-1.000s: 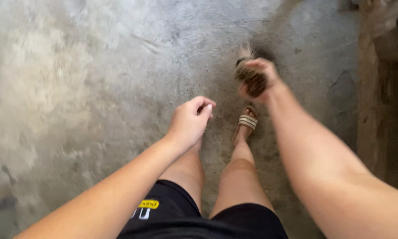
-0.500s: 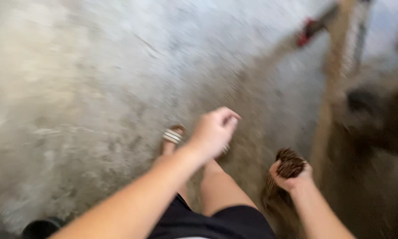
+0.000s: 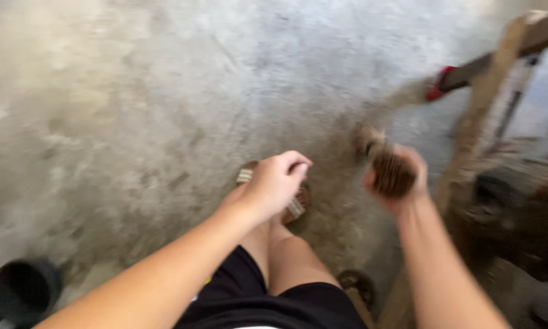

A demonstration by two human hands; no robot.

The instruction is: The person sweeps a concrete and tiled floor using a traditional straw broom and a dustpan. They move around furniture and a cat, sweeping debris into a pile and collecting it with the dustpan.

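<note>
Gripping a brown bristle bundle [image 3: 393,172], right hand [image 3: 402,183] raised.

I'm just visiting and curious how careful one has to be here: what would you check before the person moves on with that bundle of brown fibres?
1. Grip on the bundle: the right hand is closed around the brown fibre bundle. Ok.
2. Free hand: the left hand is loosely curled and appears to hold nothing. Ok.
3. Footing: sandalled feet on the bare concrete floor. Ok.
4. Obstacles to the right: a wooden frame and a red-tipped bar stand close to the bundle. Not ok.
5. Dark round container at lower left: apart from the feet. Ok.
6. Sharpness of view: picture blurred, so fine detail of the bundle cannot tell.
</note>
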